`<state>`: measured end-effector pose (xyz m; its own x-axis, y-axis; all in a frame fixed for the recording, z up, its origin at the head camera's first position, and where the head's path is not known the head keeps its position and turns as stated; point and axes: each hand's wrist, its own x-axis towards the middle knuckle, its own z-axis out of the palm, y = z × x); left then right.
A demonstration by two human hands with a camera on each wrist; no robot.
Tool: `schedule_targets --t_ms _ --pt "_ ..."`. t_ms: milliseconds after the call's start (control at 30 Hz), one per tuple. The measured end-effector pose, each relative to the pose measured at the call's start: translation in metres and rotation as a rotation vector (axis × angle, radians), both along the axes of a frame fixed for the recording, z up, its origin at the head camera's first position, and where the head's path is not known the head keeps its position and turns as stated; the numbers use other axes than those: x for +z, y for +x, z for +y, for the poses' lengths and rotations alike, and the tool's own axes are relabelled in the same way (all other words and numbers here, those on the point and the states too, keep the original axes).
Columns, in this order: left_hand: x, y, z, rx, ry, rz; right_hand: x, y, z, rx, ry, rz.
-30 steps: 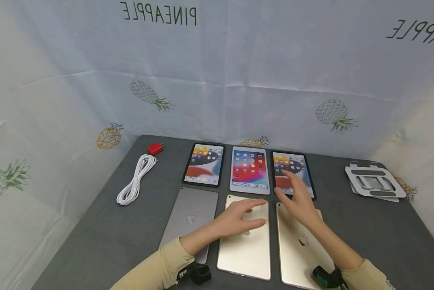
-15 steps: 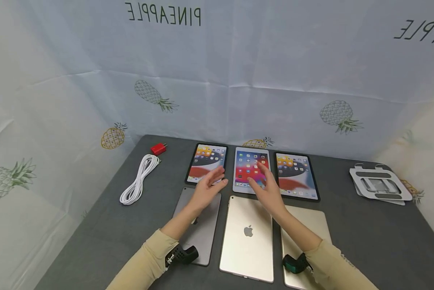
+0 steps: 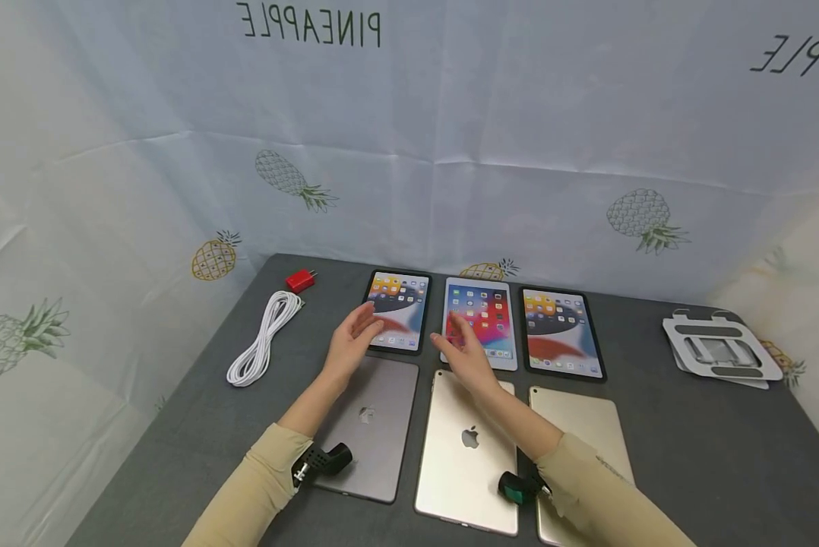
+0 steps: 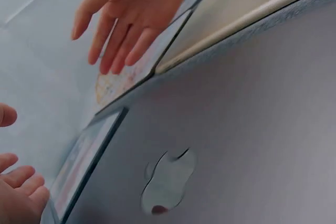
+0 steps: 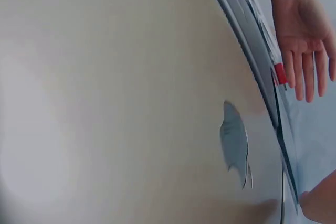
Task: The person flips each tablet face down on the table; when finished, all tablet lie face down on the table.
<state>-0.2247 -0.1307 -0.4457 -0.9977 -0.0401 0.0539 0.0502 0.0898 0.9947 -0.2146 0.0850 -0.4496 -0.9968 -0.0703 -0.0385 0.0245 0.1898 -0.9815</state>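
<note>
My left hand (image 3: 349,342) hovers, fingers loosely bent and holding nothing, between the grey tablet (image 3: 382,448) lying back up and the black-framed tablet (image 3: 403,315) with its lit screen. The right hand (image 3: 471,357) holds nothing either; its fingers hang over the lower part of the white-framed tablet (image 3: 494,311). Below that wrist lies a gold tablet (image 3: 450,479), back up, its logo showing. Another gold tablet (image 3: 583,418) is partly hidden by the right forearm. In the left wrist view the right hand (image 4: 136,14) has its fingers extended; the right wrist view shows the left hand (image 5: 302,30) likewise.
A second black-framed tablet (image 3: 563,334) ends the back row on the right. Farther right lies a folded white stand (image 3: 720,347). A coiled white cable (image 3: 262,342) and a red plug adapter (image 3: 301,280) lie at the left. The pineapple-printed curtain (image 3: 505,137) borders the table.
Both hands have moved left: the left from over the middle gold tablet towards the grey one, the right from the rear right tablet to the white-framed one. The tablets appear unmoved.
</note>
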Motion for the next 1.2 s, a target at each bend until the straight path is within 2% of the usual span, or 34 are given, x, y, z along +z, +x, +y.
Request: schedule_targets --t_ms 100,200,367,633,767,1033,1200 --pt "-0.001 -0.004 -0.011 0.048 -0.050 -0.030 -0.001 -0.003 -0.009 0.007 -0.036 -0.031" --pt "-0.003 -0.007 -0.021 0.064 -0.106 -0.094 -0.003 -0.005 -0.017 0.030 -0.045 -0.054" --pt "-0.002 -0.009 -0.030 0.045 -0.126 -0.176 -0.006 -0.006 -0.027 0.079 -0.053 -0.110" --pt "0.002 -0.011 -0.031 -0.001 -0.112 -0.242 -0.003 -0.003 -0.034 0.100 -0.141 -0.147" --pt "0.002 -0.013 -0.031 0.010 -0.082 -0.264 0.000 -0.005 -0.037 0.088 -0.217 -0.196" --pt "0.002 -0.016 -0.032 0.033 0.041 -0.304 0.003 -0.012 -0.037 0.032 -0.455 -0.323" --pt "0.002 -0.017 -0.034 0.038 0.131 -0.312 0.008 -0.011 -0.035 0.011 -0.511 -0.344"
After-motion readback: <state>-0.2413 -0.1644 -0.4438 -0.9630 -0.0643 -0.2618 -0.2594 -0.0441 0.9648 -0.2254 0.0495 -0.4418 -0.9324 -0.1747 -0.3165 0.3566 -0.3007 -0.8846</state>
